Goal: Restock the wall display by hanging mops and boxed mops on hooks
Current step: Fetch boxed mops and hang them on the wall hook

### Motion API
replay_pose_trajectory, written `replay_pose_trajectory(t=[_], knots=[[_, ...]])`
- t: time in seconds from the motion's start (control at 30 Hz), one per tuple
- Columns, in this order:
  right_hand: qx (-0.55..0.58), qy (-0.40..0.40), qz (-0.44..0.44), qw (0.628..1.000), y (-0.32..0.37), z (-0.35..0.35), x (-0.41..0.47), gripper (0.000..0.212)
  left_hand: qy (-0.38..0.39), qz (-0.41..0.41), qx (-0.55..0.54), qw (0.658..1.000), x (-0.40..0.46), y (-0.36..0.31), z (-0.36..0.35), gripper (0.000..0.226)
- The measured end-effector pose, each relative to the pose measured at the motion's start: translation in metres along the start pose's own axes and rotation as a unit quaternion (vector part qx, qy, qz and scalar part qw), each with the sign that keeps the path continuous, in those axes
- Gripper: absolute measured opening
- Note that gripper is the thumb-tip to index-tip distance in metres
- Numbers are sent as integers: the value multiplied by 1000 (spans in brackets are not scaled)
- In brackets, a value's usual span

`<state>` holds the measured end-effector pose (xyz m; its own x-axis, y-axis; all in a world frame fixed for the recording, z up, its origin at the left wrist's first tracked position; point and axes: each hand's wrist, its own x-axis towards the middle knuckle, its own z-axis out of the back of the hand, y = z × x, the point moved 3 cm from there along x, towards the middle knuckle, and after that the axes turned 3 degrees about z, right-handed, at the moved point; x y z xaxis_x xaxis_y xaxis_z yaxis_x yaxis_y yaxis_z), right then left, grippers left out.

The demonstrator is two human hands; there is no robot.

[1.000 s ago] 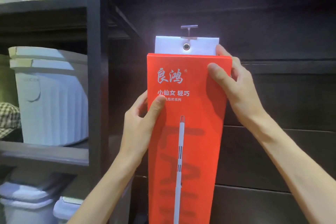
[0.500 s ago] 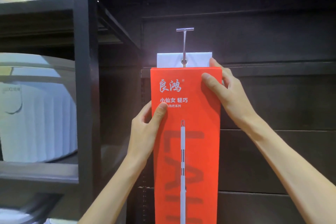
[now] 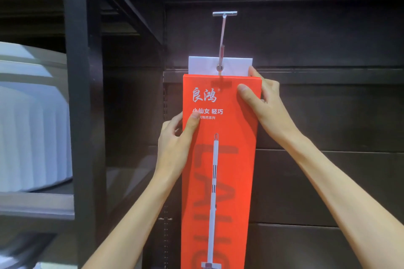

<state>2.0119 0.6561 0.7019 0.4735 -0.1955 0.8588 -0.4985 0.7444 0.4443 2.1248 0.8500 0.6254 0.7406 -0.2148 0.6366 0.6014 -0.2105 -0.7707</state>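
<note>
A tall red mop box with a printed white mop stands upright against the dark wall panel. Its white hang tab pokes out of the top, and the eyelet in that tab sits on the metal hook. My left hand grips the box's left edge, thumb on the front. My right hand holds the upper right corner, thumb on the front and fingers behind. The box's lower end runs out of the frame.
A black shelf post stands to the left. Behind it a white ribbed tub sits on a grey shelf. Dark slatted wall panels fill the right side.
The view has moved closer and shifted right. The hook's rod now shows longer above the tab. Both hands keep the same hold on the box.
</note>
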Motion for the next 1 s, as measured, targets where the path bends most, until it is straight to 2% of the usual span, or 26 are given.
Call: replay_pose_trajectory(t=[0.17,0.27,0.4,0.5,0.57,0.67,0.77,0.8,0.9,1.0], knots=[[18,4,-15,1000,-10,-5,6,64,2,9,-3,1000,11,8,-5,72],[30,3,-17,999,-12,-8,7,55,19,29,-20,999,18,16,-8,74],[39,10,-14,999,-17,-10,9,66,24,15,-28,999,18,17,-10,68],[53,13,-4,998,-14,-11,7,68,35,17,-36,999,14,19,-11,74],[53,13,-17,998,-13,-11,3,62,43,17,-40,998,7,20,-13,76],[52,18,-27,998,-4,-11,-8,42,43,29,-24,998,0,22,-17,85],[40,12,-47,998,3,-10,-21,37,56,56,-9,997,-2,25,-13,93],[32,20,-54,998,4,-9,-28,41,58,61,-3,996,-3,24,-11,94],[-29,41,-121,991,-2,1,-60,83,51,22,69,996,-23,14,-7,85],[-116,62,-183,974,-5,22,-108,93,21,-92,174,980,-65,13,-8,80]])
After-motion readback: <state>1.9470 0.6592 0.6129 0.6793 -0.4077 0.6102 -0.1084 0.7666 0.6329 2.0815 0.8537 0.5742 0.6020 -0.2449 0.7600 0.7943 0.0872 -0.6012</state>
